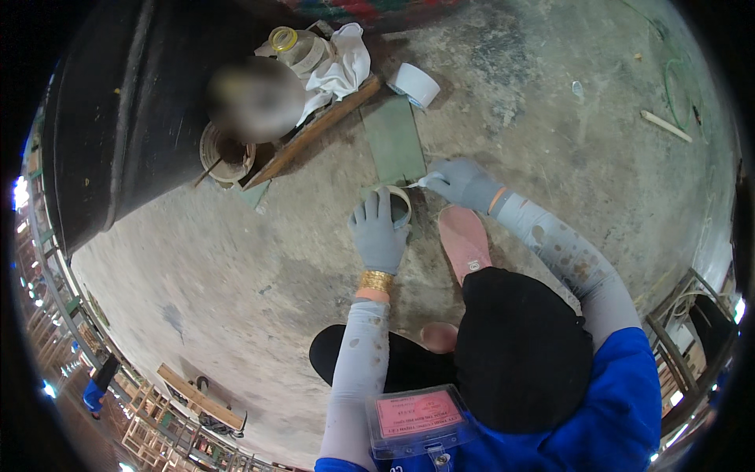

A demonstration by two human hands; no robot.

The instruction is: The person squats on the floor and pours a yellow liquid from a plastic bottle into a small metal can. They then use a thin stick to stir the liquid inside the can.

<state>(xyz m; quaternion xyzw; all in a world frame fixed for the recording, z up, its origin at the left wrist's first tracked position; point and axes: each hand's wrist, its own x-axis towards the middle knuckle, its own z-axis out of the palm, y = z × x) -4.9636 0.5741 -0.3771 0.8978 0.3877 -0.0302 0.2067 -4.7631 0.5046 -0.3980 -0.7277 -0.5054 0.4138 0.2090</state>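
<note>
Down on the concrete floor (236,259), a roll of tape (397,206) sits just ahead of the person's knees, at the near end of a flat green panel (393,141). Left hand (377,232), in a grey glove, lies over the roll from the near side, fingers curled on its rim and pinning it. Right hand (464,182), also gloved, is pinched shut on the white tape end (418,182), drawn a short way off the roll to the right. A pink sandal (464,240) rests just right of the roll, close to it.

Beyond the panel's far edge lies a second white tape roll (414,84), apart from the first. Left of that, a wooden plank (322,130) runs diagonally, with a white cloth (342,67) and a plastic bottle (295,47) at its far end. A round coil (224,153) sits against a large dark drum (126,118).

Open floor spreads wide to the left of the hands. To the far right, a small wood stick (666,126) lies well apart.
</note>
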